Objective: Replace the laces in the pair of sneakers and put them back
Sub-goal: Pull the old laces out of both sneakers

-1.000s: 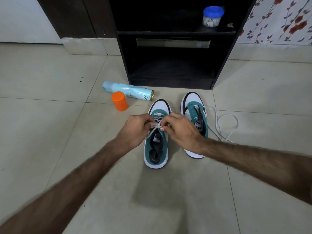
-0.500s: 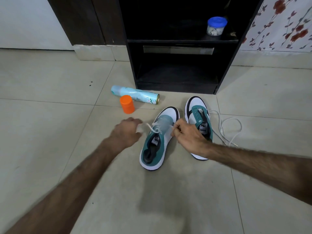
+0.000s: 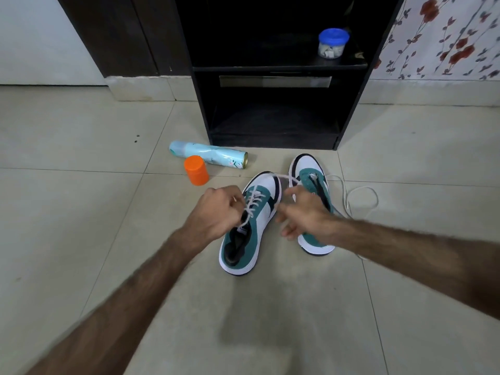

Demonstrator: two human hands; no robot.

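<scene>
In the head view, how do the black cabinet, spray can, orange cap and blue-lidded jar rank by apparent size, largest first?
1. black cabinet, by far the largest.
2. spray can, lying on the floor.
3. orange cap and blue-lidded jar: they look alike; the jar stands farther away, so I leave them unranked.

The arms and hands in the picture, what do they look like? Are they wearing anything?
Both forearms are bare, with dark hair along them and no sleeves showing. The left hand and the right hand wear no gloves. No watch, bracelet or ring shows on either wrist or on the fingers that can be seen.
</scene>
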